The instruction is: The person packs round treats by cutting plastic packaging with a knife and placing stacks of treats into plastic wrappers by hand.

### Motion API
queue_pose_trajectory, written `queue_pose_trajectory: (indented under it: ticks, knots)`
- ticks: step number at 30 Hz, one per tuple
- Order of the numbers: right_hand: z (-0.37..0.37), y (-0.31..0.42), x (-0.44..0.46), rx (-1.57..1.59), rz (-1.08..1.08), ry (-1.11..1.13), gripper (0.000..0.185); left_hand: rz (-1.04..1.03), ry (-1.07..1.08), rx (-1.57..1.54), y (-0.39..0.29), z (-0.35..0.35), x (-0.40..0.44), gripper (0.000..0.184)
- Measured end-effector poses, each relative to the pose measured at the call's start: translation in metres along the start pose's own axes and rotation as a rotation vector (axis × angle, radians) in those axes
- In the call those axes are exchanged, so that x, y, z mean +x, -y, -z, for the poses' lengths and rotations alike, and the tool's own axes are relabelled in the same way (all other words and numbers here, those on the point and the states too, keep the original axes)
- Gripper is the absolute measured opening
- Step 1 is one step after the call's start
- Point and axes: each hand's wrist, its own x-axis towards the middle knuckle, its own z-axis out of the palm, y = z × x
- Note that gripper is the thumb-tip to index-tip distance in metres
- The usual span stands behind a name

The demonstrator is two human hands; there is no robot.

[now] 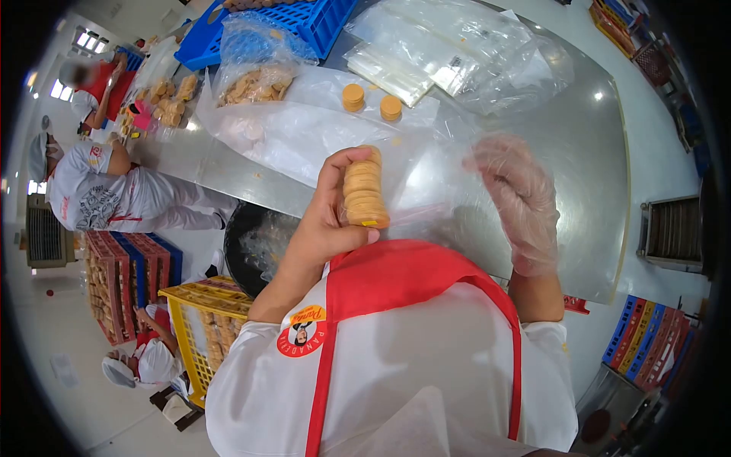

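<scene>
My left hand (335,209) is closed around a column of round, golden-brown cookies (364,186), stacked flat on one another in what looks like clear plastic wrapping. A small yellow label (370,223) shows at the stack's lower end. To the right, above the metal table, my right hand (518,198) wears a clear plastic glove. Its fingers bend loosely toward the left, apart from the stack, and nothing shows in them. Two short cookie stacks, one on the left (353,97) and one on the right (391,107), stand on plastic sheeting beyond my hands.
Clear plastic bags (449,46) lie flat at the table's far side. Beside a blue crate (320,27) is a bag of loose cookies (259,82). A black bin (255,244) and a yellow crate (190,327) stand at left. Co-workers (114,186) are on the left.
</scene>
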Motion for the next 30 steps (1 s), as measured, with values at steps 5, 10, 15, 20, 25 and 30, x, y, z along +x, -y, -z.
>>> queue_pose_trajectory:
  ticks: [5, 10, 15, 20, 25, 30]
  knots:
    - [-0.005, -0.006, -0.006, 0.052, 0.124, 0.241, 0.017, -0.127, 0.056, 0.076, 0.011, 0.003, 0.0, 0.097]
    - [-0.025, 0.008, -0.014, -0.035, -0.072, -0.071, 0.016, -0.148, 0.157, -0.238, 0.008, -0.006, -0.005, 0.097]
    - [-0.028, 0.015, -0.013, -0.072, 0.059, 0.217, 0.028, -0.381, 0.053, 0.09, 0.024, 0.002, 0.004, 0.098]
    - [-0.035, -0.013, -0.01, -0.099, 0.435, 0.012, 0.038, -0.732, 0.12, 0.35, 0.029, 0.012, 0.014, 0.097]
    - [-0.033, -0.011, -0.012, -0.281, 0.472, -0.089, 0.041, -0.827, 0.097, 0.414, 0.032, 0.008, 0.014, 0.088]
    - [-0.034, -0.011, -0.02, -0.347, 0.379, -0.112, 0.032, -0.812, 0.135, 0.349, 0.027, 0.002, 0.013, 0.068]
